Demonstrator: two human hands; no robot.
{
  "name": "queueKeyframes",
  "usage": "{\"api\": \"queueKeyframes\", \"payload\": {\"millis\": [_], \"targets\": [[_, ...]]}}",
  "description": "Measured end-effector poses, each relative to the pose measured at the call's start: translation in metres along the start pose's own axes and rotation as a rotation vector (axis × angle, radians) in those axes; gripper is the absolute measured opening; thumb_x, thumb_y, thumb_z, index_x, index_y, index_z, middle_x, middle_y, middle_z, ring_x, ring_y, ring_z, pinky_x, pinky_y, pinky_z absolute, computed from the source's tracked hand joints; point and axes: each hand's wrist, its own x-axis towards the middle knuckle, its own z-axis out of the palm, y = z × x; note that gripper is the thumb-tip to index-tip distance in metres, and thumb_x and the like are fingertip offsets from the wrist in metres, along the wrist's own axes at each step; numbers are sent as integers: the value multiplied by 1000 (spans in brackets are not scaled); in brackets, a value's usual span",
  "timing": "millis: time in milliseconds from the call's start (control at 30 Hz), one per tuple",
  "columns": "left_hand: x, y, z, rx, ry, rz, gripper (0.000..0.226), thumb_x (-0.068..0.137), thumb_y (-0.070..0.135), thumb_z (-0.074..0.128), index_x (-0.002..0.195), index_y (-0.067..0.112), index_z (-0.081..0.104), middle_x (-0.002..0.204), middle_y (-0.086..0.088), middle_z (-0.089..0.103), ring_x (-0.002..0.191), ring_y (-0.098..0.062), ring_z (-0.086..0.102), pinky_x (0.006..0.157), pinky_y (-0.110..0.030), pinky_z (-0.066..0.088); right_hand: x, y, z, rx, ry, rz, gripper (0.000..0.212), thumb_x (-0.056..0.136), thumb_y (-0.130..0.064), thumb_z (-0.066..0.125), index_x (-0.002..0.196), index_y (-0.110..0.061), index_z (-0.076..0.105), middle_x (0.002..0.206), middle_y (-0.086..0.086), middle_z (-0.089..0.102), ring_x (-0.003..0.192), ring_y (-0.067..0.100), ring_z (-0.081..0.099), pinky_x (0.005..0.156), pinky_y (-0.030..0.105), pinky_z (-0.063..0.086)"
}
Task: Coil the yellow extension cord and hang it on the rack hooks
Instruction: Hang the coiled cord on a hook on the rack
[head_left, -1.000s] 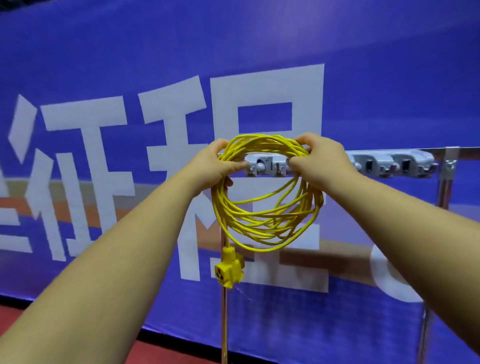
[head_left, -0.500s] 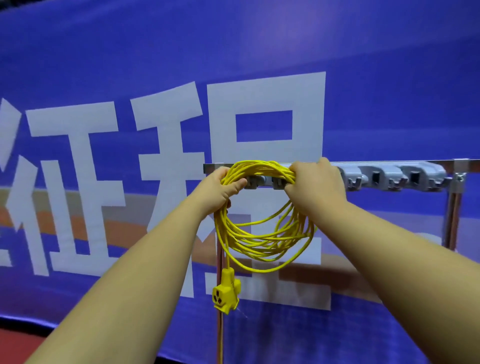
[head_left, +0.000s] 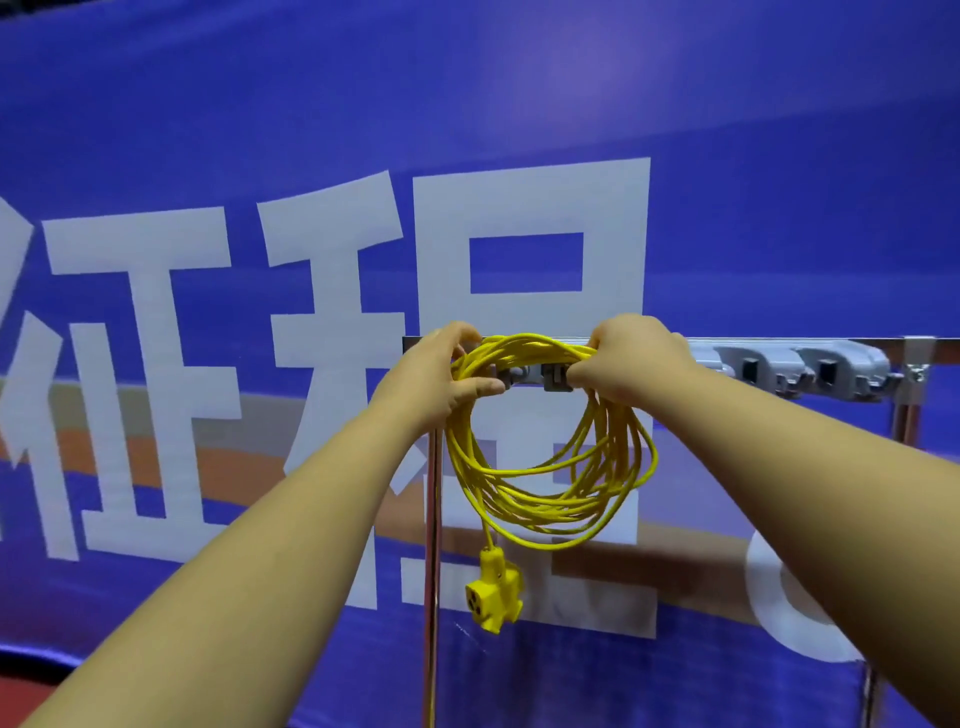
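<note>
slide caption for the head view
Both hands, left and right, hold a coiled yellow extension cord against the rack hooks.

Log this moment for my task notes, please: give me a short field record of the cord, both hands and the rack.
cord: yellow extension cord, coiled, top of the loops at rack level
socket end: dangles below the coil
left hand: grips the coil's top left
right hand: grips the coil's top right
rack: grey hooks on a metal bar
hung: cannot tell
</note>
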Motion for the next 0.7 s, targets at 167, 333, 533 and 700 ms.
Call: {"api": "queueKeyframes", "payload": {"millis": [167, 333, 533, 700], "targets": [[9, 1, -10, 111, -82, 27, 58, 88, 58, 73, 137, 38, 49, 119, 9, 63, 101, -19, 65, 83, -38, 62, 9, -3, -6, 156, -68, 71, 32, 60, -47, 73, 71, -17, 74, 68, 3, 73, 72, 25, 72, 76, 43, 64], [-2, -10, -6, -151, -163, 15, 58, 93, 68, 55, 144, 45, 44, 134, 7, 58, 119, -21, 64, 90, -35, 60, 11, -4, -11, 84, -148, -8, 26, 79, -39, 75, 83, -14, 73, 80, 8, 75, 78, 25, 73, 77, 41, 63], [-18, -5, 8, -519, -111, -112, 61, 100, 58, 55, 152, 63, 23, 157, 4, 45, 136, -19, 51, 107, -42, 46, 5, -4, 5, -175, -31, -137, 31, 87, -49, 70, 95, -21, 56, 81, 3, 62, 80, 24, 61, 65, 36, 51], [-21, 13, 12, -460, 102, 18, 39, 106, 27, 59, 133, 54, 59, 140, 10, 56, 127, -5, 55, 106, -35, 53, -5, 12, 14, -32, 91, -224, 40, 81, -49, 75, 109, -26, 58, 98, 0, 60, 89, 24, 58, 74, 40, 51]]}}
